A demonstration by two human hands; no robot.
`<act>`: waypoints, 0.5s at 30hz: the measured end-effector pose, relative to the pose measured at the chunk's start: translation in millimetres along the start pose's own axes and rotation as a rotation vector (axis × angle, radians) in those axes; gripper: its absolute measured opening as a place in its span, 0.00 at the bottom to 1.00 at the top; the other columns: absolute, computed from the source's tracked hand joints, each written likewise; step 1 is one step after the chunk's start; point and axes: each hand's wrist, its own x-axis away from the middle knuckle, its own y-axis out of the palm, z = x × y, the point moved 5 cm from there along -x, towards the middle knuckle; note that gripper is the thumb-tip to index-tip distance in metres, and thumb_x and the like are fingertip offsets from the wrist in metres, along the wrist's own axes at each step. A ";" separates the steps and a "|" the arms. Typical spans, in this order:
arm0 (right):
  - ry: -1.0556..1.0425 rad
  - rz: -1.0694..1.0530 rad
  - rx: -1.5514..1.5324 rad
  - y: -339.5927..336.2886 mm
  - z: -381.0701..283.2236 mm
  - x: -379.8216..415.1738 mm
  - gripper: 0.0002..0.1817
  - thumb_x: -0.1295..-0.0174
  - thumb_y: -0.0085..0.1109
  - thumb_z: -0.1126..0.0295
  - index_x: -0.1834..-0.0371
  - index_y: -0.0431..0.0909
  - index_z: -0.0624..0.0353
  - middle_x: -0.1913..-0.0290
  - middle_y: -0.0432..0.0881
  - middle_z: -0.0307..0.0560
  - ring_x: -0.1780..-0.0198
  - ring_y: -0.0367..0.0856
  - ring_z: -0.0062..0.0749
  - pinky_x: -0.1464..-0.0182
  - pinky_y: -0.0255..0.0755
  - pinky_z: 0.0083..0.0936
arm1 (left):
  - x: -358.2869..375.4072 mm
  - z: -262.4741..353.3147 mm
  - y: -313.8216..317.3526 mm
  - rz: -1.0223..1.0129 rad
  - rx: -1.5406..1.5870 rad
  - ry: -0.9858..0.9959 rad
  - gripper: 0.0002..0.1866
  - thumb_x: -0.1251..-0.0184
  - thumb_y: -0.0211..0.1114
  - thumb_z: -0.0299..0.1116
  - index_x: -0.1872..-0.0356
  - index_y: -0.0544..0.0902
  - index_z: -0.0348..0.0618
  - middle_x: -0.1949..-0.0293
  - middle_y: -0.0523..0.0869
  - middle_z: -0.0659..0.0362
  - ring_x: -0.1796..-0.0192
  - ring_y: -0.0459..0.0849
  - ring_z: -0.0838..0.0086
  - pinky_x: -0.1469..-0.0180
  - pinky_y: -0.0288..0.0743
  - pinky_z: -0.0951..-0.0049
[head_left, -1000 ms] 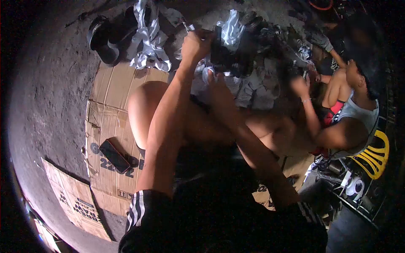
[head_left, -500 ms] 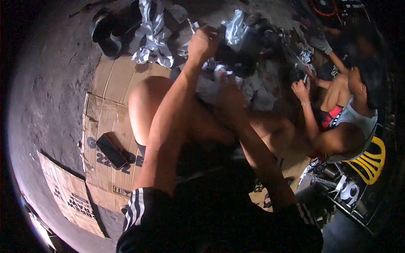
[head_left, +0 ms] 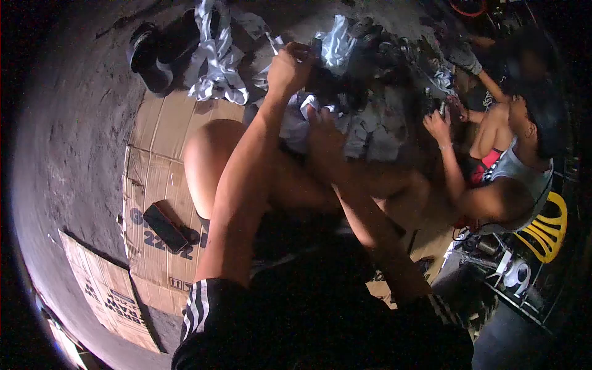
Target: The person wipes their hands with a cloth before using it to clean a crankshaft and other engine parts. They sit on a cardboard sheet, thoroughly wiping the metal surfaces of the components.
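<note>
My left hand (head_left: 288,69) is raised over the pile with its fingers closed. A small dark piece (head_left: 316,49) shows at its fingertips, too dim to name. Lower and to the right, my right hand (head_left: 325,131) has its fingers bent against a crumpled white cloth (head_left: 308,103) and appears to pinch it. More pale cloth (head_left: 295,126) lies below, between the hands and my legs. Long shiny white strips (head_left: 221,68) lie left of my left hand. A bunched white piece (head_left: 336,43) lies beyond it, beside dark, jumbled items (head_left: 376,49).
Under my leg lies flattened cardboard (head_left: 160,123) with a dark phone-like object (head_left: 165,226) on it. Dark sandals (head_left: 148,58) lie at upper left. On the right a co-worker (head_left: 518,166) sits handling a small item, near a yellow chair (head_left: 546,228). Another person's gloved hand (head_left: 465,60) shows behind.
My right hand has shifted slightly left, and the white cloth at its fingertips moved with it. My left hand stays raised, a little lower and further left. The view has shifted slightly.
</note>
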 end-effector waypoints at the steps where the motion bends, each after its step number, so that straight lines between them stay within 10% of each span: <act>1: 0.073 -0.192 -0.038 -2.1 6.1 -1.4 0.31 0.39 0.55 0.72 0.30 0.63 0.54 0.34 0.67 0.65 0.45 0.78 0.56 0.49 0.77 0.47 | -0.2 0.7 2.2 -0.005 0.005 0.003 0.21 0.42 0.69 0.48 0.53 0.85 0.46 0.55 0.89 0.53 0.50 0.87 0.57 0.47 0.79 0.62; 5: -0.231 0.337 0.438 62.3 49.8 -8.1 0.31 0.36 0.53 0.71 0.28 0.60 0.54 0.33 0.65 0.67 0.43 0.75 0.61 0.47 0.76 0.49 | 0.6 -3.7 -0.1 0.019 -0.004 -0.046 0.20 0.43 0.69 0.46 0.52 0.85 0.46 0.55 0.89 0.52 0.49 0.87 0.56 0.46 0.78 0.61; 7: 0.038 0.155 -0.275 66.5 54.7 -0.7 0.30 0.33 0.50 0.69 0.28 0.58 0.61 0.32 0.63 0.69 0.37 0.69 0.65 0.40 0.71 0.51 | -6.3 -9.6 4.4 0.019 -0.001 0.041 0.21 0.42 0.68 0.48 0.52 0.85 0.46 0.56 0.89 0.52 0.49 0.87 0.56 0.46 0.78 0.61; 11: 0.046 0.331 -0.385 16.8 36.8 -3.9 0.30 0.32 0.48 0.68 0.28 0.56 0.68 0.30 0.61 0.72 0.32 0.62 0.68 0.34 0.63 0.50 | 0.6 0.4 -0.6 0.024 -0.043 0.007 0.22 0.41 0.67 0.50 0.53 0.85 0.46 0.56 0.89 0.52 0.50 0.87 0.56 0.46 0.78 0.61; 13: -0.273 0.607 -0.288 33.3 57.2 -57.1 0.31 0.33 0.49 0.68 0.29 0.56 0.71 0.34 0.63 0.72 0.31 0.62 0.65 0.33 0.61 0.49 | 3.9 6.5 -3.9 0.030 -0.013 -0.014 0.22 0.41 0.67 0.50 0.53 0.85 0.45 0.57 0.89 0.51 0.51 0.87 0.54 0.47 0.79 0.60; 15: 0.007 0.414 -0.645 92.1 93.6 -135.7 0.24 0.29 0.39 0.73 0.31 0.67 0.59 0.28 0.62 0.63 0.37 0.74 0.56 0.35 0.69 0.42 | -1.6 -0.4 2.7 0.009 -0.026 0.021 0.22 0.40 0.67 0.50 0.53 0.85 0.45 0.57 0.89 0.51 0.52 0.87 0.53 0.48 0.79 0.59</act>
